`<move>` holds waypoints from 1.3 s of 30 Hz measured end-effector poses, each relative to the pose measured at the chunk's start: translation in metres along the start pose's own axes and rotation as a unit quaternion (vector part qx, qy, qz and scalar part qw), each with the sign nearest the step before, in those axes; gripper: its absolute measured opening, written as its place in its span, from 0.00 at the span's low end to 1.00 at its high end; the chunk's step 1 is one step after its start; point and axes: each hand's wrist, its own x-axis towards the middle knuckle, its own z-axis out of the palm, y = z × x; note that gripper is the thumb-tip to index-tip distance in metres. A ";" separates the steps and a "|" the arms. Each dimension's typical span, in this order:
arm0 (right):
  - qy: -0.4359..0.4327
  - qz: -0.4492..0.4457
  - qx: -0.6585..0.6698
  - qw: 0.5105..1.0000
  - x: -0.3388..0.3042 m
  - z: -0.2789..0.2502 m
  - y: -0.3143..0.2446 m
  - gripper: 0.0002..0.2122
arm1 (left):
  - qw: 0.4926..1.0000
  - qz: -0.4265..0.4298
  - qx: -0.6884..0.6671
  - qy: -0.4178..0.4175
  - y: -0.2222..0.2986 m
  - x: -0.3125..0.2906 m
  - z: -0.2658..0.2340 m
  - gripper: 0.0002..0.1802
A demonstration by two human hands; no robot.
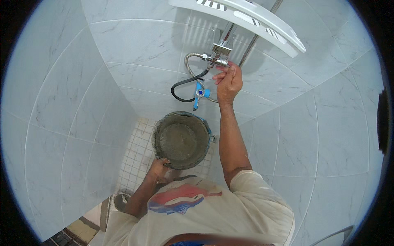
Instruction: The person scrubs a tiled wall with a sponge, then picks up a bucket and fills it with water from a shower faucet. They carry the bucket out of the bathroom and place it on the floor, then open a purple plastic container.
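Note:
A dark round bucket [180, 141], its inside coated grey like cement, stands on the tiled floor below the wall fittings. My left hand [159, 167] is closed on its near left rim. Whether the grey inside is liquid or dried residue, I cannot tell. Up on the wall, my right hand [228, 82] pinches the end of a chrome shower tap [220, 56] between thumb and forefinger, its other fingers loosely bent. Beneath the tap is a blue valve [200, 93], with a black hose [177, 87] and a braided metal hose [188, 63] looping beside it.
A white slotted shelf [246, 18] juts out above the tap. A metal shower hose [250, 51] runs up behind it. Grey marbled tile walls close in on the left [61, 94] and right [295, 135]. Small square tiles [137, 153] cover the floor. A pale container [121, 201] sits by my left forearm.

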 end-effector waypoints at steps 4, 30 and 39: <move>0.041 -0.086 -0.122 0.988 -0.007 -0.007 -0.011 0.12 | 0.987 0.084 0.134 -0.019 -0.021 0.018 -0.027 0.10; -0.417 -0.246 -0.253 0.838 -0.173 -0.053 -0.052 0.06 | 0.999 -0.026 -0.037 -0.015 0.019 -0.024 0.019 0.20; -0.574 0.200 -0.139 0.782 -0.191 -0.035 -0.047 0.09 | 0.993 -0.016 -0.117 -0.010 -0.014 -0.019 -0.012 0.11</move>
